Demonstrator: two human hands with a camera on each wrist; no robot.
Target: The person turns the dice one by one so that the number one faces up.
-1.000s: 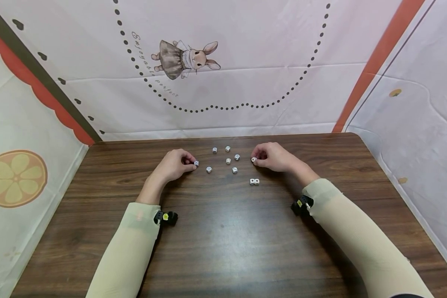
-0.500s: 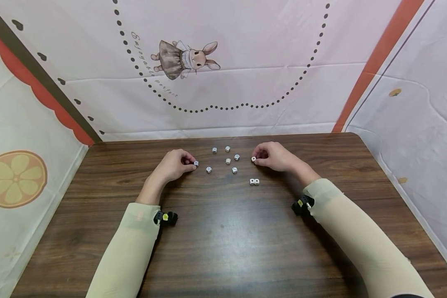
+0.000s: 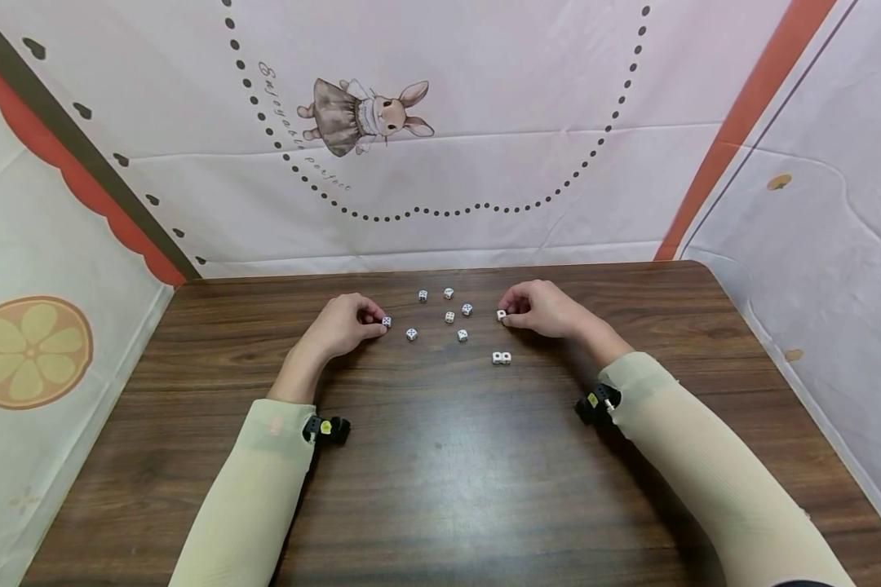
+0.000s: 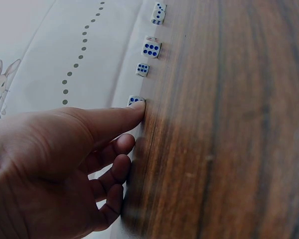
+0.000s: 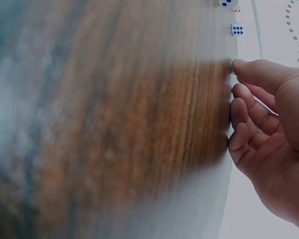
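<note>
On the left side of the table, my left hand (image 3: 343,324) pinches a small white die (image 3: 386,322) between thumb and fingers. Blue pips show on that die in the left wrist view, where the thumb covers part of it. Across from it, my right hand (image 3: 543,308) holds another white die (image 3: 502,315) at its fingertips. In the right wrist view the thumb hides most of this die. Between the hands lie several loose dice, among them one die (image 3: 450,317) near the middle and another die (image 3: 412,334) close to the left hand.
Two dice (image 3: 502,358) sit side by side nearer me, below the right hand. The brown wooden table (image 3: 440,473) ends at the back against a white printed cloth (image 3: 484,130), with more cloth along both sides.
The die in my right hand has turned slightly between the fingertips and shifted a touch. My left hand and the loose dice stay where they were.
</note>
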